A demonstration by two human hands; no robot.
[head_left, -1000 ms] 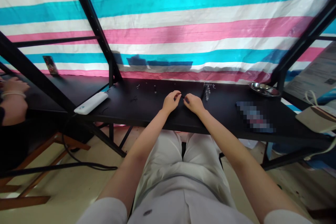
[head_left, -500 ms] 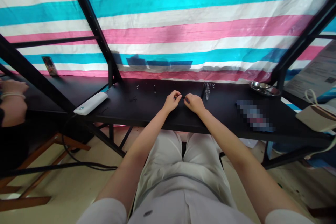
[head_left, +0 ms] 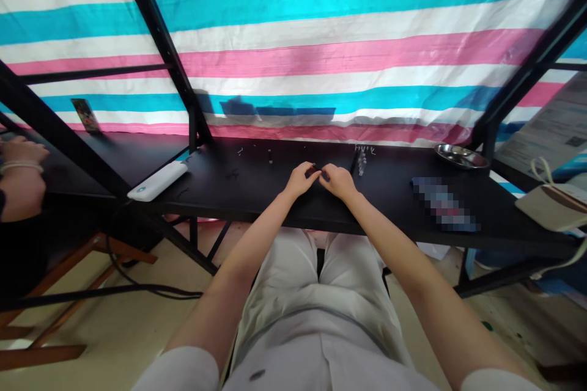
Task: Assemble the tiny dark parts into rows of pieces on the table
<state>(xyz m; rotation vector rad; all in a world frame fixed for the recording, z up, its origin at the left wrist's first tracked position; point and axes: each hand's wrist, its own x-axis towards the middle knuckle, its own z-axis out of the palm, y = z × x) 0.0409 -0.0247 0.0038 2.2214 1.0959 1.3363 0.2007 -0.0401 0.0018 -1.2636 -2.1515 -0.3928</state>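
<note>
Over the middle of the black table (head_left: 220, 195), my left hand (head_left: 301, 179) and my right hand (head_left: 339, 181) meet at the fingertips. The fingers of both are bent into a pinch. A small dark piece (head_left: 317, 167) shows between them, too small to name. Just beyond my right hand several small clear pieces (head_left: 362, 162) lie in a row beside a thin dark strip (head_left: 354, 160), with thin white bits (head_left: 365, 149) behind. Past my left hand stands a small dark piece with a pale end (head_left: 270, 157).
On the left lies a white oblong device (head_left: 158, 181), near a black frame post (head_left: 160, 43). A shiny metal dish (head_left: 461, 157), a pixelated item (head_left: 444, 204) and a beige bag (head_left: 553, 204) are on the right. Another person's hand (head_left: 24, 156) is at far left.
My fingertips have drawn closer together, and the small dark piece now shows above them. The things on the table lie as before.
</note>
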